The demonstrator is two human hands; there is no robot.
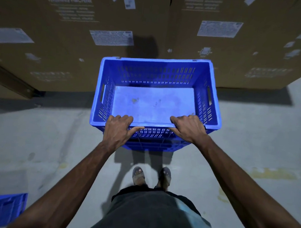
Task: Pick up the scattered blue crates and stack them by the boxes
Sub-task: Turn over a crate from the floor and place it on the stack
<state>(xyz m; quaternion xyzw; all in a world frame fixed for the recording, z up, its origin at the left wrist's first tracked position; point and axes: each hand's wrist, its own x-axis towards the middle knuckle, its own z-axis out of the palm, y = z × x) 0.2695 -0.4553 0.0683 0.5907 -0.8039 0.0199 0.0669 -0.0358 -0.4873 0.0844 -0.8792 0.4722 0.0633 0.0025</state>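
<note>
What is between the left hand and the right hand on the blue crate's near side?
In the head view, only a bare stretch of rim of the blue crate; the left hand and the right hand both grip that rim.

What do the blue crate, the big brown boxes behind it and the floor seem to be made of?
The blue crate looks like moulded plastic, slightly glossy: uniform colour, slotted walls, cut-out handles. The brown boxes look like matt cardboard, with printed text and paper labels stuck on. The floor is probably bare concrete: grey, dull, stained.
</note>
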